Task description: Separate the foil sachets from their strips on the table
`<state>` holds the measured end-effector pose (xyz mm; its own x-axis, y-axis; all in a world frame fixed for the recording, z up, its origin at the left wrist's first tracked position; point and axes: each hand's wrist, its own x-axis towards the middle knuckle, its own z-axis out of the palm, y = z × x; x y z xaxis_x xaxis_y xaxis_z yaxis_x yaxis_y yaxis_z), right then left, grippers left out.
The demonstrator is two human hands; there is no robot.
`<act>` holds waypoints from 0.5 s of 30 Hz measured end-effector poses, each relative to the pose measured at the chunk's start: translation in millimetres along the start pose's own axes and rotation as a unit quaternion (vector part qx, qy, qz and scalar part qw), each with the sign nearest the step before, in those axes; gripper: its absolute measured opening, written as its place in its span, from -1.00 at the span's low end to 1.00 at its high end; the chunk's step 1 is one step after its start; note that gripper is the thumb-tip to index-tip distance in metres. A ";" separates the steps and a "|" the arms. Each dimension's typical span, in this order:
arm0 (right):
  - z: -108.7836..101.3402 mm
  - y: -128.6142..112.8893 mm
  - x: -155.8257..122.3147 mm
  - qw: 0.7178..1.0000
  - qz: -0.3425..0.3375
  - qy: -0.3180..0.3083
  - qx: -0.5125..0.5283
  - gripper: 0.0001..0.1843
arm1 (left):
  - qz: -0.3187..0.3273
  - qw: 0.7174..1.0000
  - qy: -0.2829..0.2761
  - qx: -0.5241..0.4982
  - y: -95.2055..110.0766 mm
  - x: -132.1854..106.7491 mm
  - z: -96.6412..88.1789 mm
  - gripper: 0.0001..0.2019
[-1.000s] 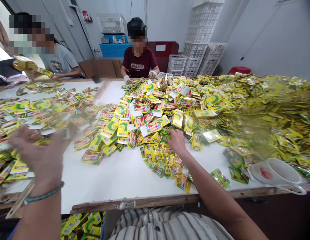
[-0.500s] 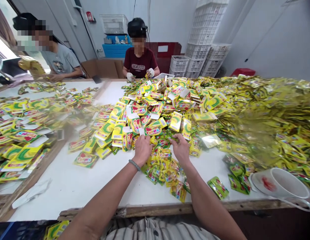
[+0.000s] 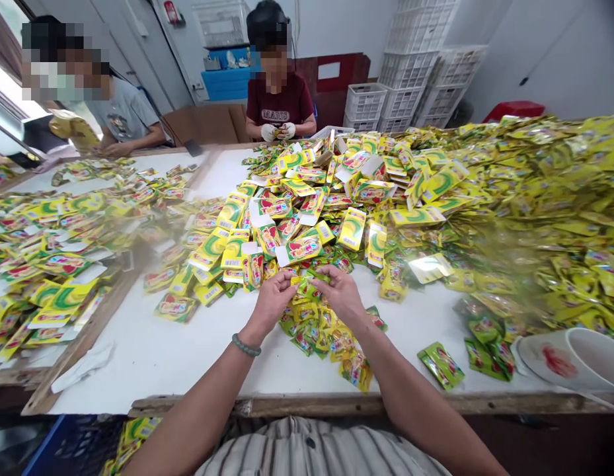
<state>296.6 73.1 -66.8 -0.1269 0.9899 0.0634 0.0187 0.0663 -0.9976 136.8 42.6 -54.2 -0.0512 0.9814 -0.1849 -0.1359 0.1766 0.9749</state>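
Note:
My left hand (image 3: 273, 301), with a beaded bracelet on its wrist, is closed in a pinch on small candy packets. Opposite it, my right hand (image 3: 340, 295) pinches a green candy packet (image 3: 312, 289) between thumb and fingers. The two hands almost meet over a strip of yellow and green packets (image 3: 331, 330) lying on the white table (image 3: 188, 370). Just beyond my fingers, printed yellow cartons (image 3: 301, 250) lie in a heap, some with white flaps standing open. Whether the packets in both hands are joined I cannot tell.
Yellow packets (image 3: 574, 198) pile up at the right. A white mug (image 3: 559, 360) stands near the front edge beside green packets (image 3: 440, 365). More cartons (image 3: 63, 264) lie left, past a wooden strip (image 3: 88, 330). Two people sit across the table; white crates (image 3: 406, 86) are stacked behind.
Both hands have drawn back from the carton heap and come closer together, with packets now held between them. The view has tilted down slightly. The person opposite has brought their gloved hands together.

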 end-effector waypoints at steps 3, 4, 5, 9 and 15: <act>4.5 5.9 -1.7 0.999 -0.024 -0.008 -0.025 -0.63 | -0.005 0.999 0.035 -0.035 -1.6 -6.8 2.6 -0.63; 4.4 7.5 -1.7 0.999 -0.035 -0.013 -0.036 -0.64 | -0.008 0.998 0.044 -0.041 -1.6 -8.2 2.9 -0.63; 3.8 8.7 -1.7 0.998 -0.043 -0.019 -0.042 -0.66 | -0.011 0.998 0.050 -0.045 -1.4 -9.4 3.0 -0.62; 3.8 7.0 -2.6 0.997 -0.043 -0.042 -0.038 -0.69 | -0.017 0.997 0.054 -0.058 1.2 -14.4 0.9 -0.64; 11.7 -4.5 -8.5 0.998 -0.023 -0.038 -0.044 -0.64 | -0.003 0.997 0.008 -0.075 3.9 -24.7 -5.1 -0.59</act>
<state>285.9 62.8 -63.1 -0.2045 0.9733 0.1042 0.0984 0.1264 -0.9871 132.6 18.7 -46.5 -0.0659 0.9788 -0.1940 -0.2825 0.1682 0.9444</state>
